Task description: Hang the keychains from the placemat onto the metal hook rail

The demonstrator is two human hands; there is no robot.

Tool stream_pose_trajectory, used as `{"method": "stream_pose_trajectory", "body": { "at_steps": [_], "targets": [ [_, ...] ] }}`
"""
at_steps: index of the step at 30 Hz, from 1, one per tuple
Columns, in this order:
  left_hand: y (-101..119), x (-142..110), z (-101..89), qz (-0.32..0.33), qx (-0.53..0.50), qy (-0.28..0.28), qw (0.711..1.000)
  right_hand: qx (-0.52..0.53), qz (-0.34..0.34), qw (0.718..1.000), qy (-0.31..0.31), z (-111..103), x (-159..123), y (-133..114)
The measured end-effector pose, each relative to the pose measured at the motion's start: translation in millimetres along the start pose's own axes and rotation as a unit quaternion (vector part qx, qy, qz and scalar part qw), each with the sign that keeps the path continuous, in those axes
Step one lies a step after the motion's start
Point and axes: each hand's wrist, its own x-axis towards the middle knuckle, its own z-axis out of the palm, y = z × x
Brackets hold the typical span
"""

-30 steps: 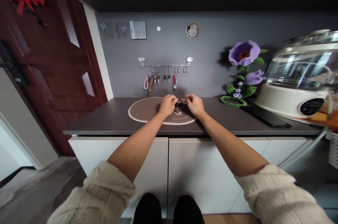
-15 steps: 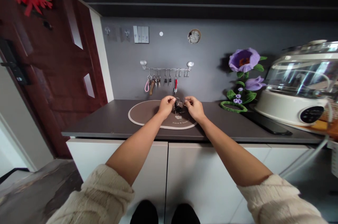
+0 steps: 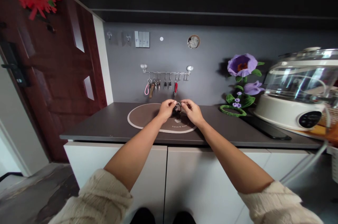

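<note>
My left hand point(image 3: 167, 110) and my right hand point(image 3: 192, 112) meet above a brown oval mat point(image 3: 141, 116) with a pale rim. Between them is a bunch of keys point(image 3: 175, 112) on a metal ring, dark pieces dangling below. The fingers of my left hand pinch one side of the ring; those of my right hand pinch the other. Fingers partly cover the keys, so single pieces are hard to make out. Just behind, a hook rail point(image 3: 166, 73) on the wall carries several keys, one with a pink loop point(image 3: 146, 89) and one with a red piece point(image 3: 176, 87).
A purple fabric flower point(image 3: 242, 65) stands on the dark counter point(image 3: 87, 125) at right. Beside it lie a black flat slab point(image 3: 266, 128) and a white appliance with a clear lid point(image 3: 287, 109). A dark cabinet overhangs the top. At left is a red-brown door point(image 3: 55, 76).
My two hands have come closer together on the key ring, the right one shifting left. The whole view has tilted up slightly, so things sit a little lower.
</note>
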Motion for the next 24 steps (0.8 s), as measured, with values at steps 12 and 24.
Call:
{"method": "stream_pose_trajectory", "body": {
  "at_steps": [12, 24],
  "targets": [
    [6.5, -1.9, 0.9, 0.051, 0.099, -0.001, 0.994, -0.007, 0.02, 0.999, -0.037, 1.7, 0.3, 3.3],
    [-10.3, 4.7, -2.0, 0.038, 0.157, 0.095, 0.982, 0.101, 0.064, 0.992, 0.024, -1.1, 8.5, 5.2]
  ]
}}
